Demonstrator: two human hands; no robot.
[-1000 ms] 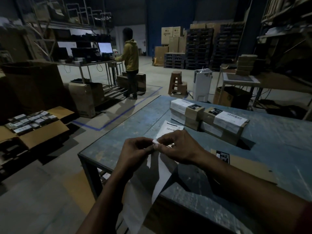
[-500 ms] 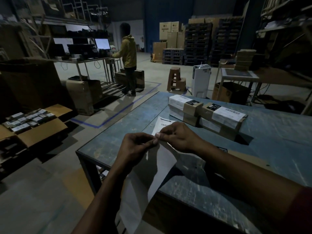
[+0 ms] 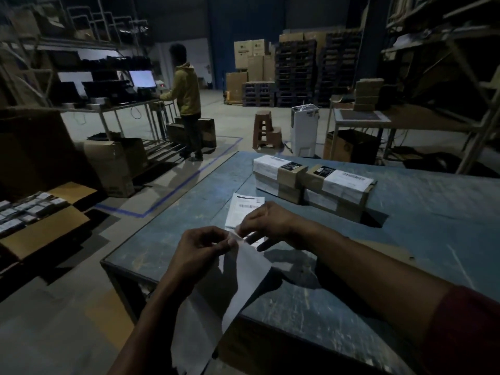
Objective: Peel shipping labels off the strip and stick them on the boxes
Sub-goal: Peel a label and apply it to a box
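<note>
Pinching label strip (image 3: 238,277) — left hand (image 3: 200,247), right hand (image 3: 266,221)

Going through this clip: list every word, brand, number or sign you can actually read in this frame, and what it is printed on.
None can be read.
Sheet lying on the table: barcode and print, too blurred.
Left box: white label and black sticker, too small.
Right box: barcode label and black sticker, too blurred.
Stacked cartons at the back: round marks, illegible.
Strip in both hands: shows blank.
</note>
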